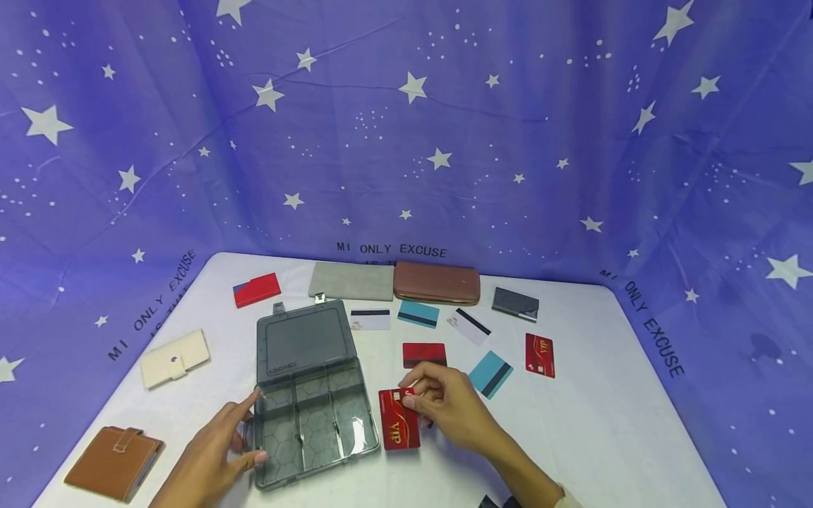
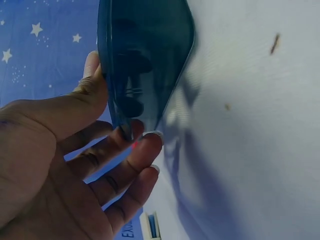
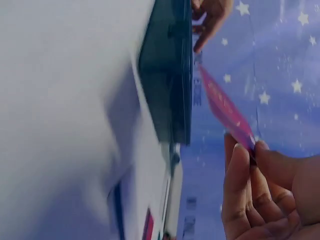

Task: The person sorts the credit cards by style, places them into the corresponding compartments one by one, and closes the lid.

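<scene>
A red VIP card (image 1: 399, 427) is pinched by one end between the thumb and fingers of my right hand (image 1: 456, 403). It is held just right of a clear grey plastic box (image 1: 279, 439), and the right wrist view shows the card (image 3: 224, 107) tilted and raised off the table. The box lies with its lid (image 1: 308, 339) folded back, and dividers part its inside into compartments. At the box's left side, my left hand (image 1: 212, 448) holds the wall, thumb near the front corner and forefinger toward the hinge. The left wrist view has its other fingers bent against the box's side.
Beyond my right hand lie another red card (image 1: 424, 354), blue cards (image 1: 491, 375) (image 1: 418, 314), white cards (image 1: 370, 319) (image 1: 468, 326) and a VIP card (image 1: 540, 355). Wallets line the back, grey (image 1: 351, 281) and brown (image 1: 436, 283). Cream (image 1: 176, 358) and tan (image 1: 114, 463) wallets sit left.
</scene>
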`<state>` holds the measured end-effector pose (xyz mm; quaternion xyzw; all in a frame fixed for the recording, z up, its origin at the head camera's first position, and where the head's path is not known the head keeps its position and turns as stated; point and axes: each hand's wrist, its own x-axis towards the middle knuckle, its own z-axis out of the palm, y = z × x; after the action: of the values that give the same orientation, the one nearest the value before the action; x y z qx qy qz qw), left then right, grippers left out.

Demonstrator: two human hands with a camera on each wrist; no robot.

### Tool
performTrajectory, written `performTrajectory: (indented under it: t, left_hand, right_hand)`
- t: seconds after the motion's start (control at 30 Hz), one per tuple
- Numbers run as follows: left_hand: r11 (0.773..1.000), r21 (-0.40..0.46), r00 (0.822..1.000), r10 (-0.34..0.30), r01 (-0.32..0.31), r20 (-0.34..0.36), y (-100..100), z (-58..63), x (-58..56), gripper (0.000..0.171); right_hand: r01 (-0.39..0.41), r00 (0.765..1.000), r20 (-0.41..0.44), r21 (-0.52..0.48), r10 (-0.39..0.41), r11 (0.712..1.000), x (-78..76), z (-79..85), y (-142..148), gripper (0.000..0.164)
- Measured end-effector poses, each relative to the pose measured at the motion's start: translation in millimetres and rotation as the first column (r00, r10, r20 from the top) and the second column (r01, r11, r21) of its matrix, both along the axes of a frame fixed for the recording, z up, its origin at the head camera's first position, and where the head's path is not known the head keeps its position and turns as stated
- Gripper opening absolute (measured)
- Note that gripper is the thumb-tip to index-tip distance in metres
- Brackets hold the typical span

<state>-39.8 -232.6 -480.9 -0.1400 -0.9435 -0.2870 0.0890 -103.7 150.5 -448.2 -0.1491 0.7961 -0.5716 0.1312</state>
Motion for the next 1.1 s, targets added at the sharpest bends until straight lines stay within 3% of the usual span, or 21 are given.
performTrajectory:
  t: [0.2, 0.3, 0.4, 0.5, 0.6, 0.7, 0.77, 0.83, 0.93, 1.03, 1.1]
  left_hand:
    - [1.000, 0.004, 0.998, 0.009, -0.010, 0.058, 0.1, 3.9, -2.7, 0.091]
    - [1.000, -0.005, 0.998, 0.007, -0.006, 0.056, 0.0, 5.0, -3.5, 0.090]
    - [1.000, -0.024, 1.000, 0.000, 0.001, 0.032, 0.0, 5.4, -4.1, 0.087]
    - [1.000, -0.023, 0.999, 0.009, -0.008, 0.049, 0.5, 6.2, -5.1, 0.090]
    - [1.000, -0.003, 0.996, 0.018, -0.017, 0.092, 0.1, 7.7, -6.5, 0.099]
    - [1.000, 0.007, 0.992, 0.013, -0.014, 0.122, -1.0, 9.2, -8.5, 0.103]
    - [1.000, -0.004, 0.989, 0.016, -0.015, 0.144, -2.4, 10.7, -9.6, 0.102]
    - [1.000, -0.018, 0.983, 0.027, -0.024, 0.182, -3.7, 12.2, -10.7, 0.100]
    - [0.999, -0.031, 0.975, 0.031, -0.025, 0.218, -5.4, 13.5, -12.5, 0.099]
    - [1.000, -0.027, 0.978, 0.018, -0.012, 0.208, -6.1, 12.9, -13.9, 0.098]
    - [1.000, -0.026, 0.981, 0.014, -0.009, 0.194, -6.2, 12.2, -14.5, 0.097]
  right_hand:
    - [0.040, 0.998, -0.049, 0.015, -0.039, 0.999, -8.7, -1.1, -41.5, 0.015]
    - [0.037, 0.990, -0.141, 0.086, -0.024, 0.996, -10.5, -3.5, -57.6, 0.014]
    - [0.036, 0.960, -0.278, 0.200, 0.022, 0.979, -11.1, -6.5, -69.7, 0.014]
    - [0.067, 0.909, -0.409, 0.335, 0.081, 0.940, -10.6, -11.7, -78.0, 0.014]
    - [0.135, 0.859, -0.495, 0.471, 0.134, 0.872, -10.3, -16.9, -82.8, 0.014]
    - [0.180, 0.835, -0.524, 0.553, 0.171, 0.814, -10.9, -20.3, -84.4, 0.016]
    - [0.177, 0.834, -0.519, 0.574, 0.188, 0.800, -12.3, -21.4, -83.9, 0.018]
    - [0.147, 0.842, -0.501, 0.568, 0.199, 0.810, -14.7, -21.4, -81.8, 0.020]
    - [0.072, 0.868, -0.456, 0.506, 0.196, 0.859, -22.6, -20.6, -73.3, 0.022]
    - [0.035, 0.903, -0.402, 0.420, 0.151, 0.907, -37.1, -19.5, -58.6, 0.025]
    - [0.054, 0.920, -0.378, 0.388, 0.106, 0.920, -49.8, -19.5, -46.1, 0.027]
